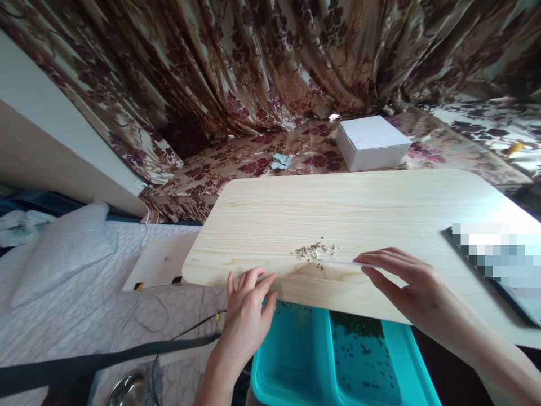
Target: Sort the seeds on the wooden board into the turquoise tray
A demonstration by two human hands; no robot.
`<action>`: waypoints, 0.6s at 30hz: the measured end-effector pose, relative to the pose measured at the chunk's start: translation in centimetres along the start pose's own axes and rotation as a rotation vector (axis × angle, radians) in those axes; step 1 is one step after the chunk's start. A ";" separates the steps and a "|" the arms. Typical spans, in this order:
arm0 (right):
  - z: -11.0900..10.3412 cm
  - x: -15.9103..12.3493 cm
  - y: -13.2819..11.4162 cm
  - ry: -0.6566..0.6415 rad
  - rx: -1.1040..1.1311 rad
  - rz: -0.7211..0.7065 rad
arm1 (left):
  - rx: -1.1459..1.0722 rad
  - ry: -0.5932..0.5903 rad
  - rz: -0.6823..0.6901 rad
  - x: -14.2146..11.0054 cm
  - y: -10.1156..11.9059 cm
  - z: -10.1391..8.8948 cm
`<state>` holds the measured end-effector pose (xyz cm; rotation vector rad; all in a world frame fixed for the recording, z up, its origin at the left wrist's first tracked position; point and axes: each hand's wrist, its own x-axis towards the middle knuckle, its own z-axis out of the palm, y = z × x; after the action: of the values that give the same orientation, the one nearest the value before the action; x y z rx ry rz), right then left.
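Observation:
A small scatter of mixed pale and dark seeds (315, 251) lies on the light wooden table (338, 208). My right hand (406, 276) is closed in a pinch on a thin pale stick (344, 263), whose far end reaches left into the seeds. Its exact kind is too faint to tell. My left hand (250, 301) rests at the table's front edge, fingers apart and holding nothing. Below that edge sits a teal two-compartment tray (327, 361). Small dark green bits (359, 327) lie in its right compartment, and pale specks show at the back of the left one.
At the table's right is a dark-edged tablet-like object (499, 276), its surface pixelated. Behind the table stand a white box (374, 141) and a small folded pale cloth (281, 162). A metal bowl (129, 389) and cables are at lower left, near a bed with a pillow (63, 254).

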<state>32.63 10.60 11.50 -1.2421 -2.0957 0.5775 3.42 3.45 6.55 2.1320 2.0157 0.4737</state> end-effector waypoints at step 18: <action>-2.0 -0.7 0.0 -0.002 -0.047 -0.122 | -0.009 -0.027 -0.002 -0.1 0.0 -0.1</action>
<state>34.27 10.12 12.68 -1.1307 -2.1804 0.4776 3.41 3.34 6.68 2.1199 1.9974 0.4506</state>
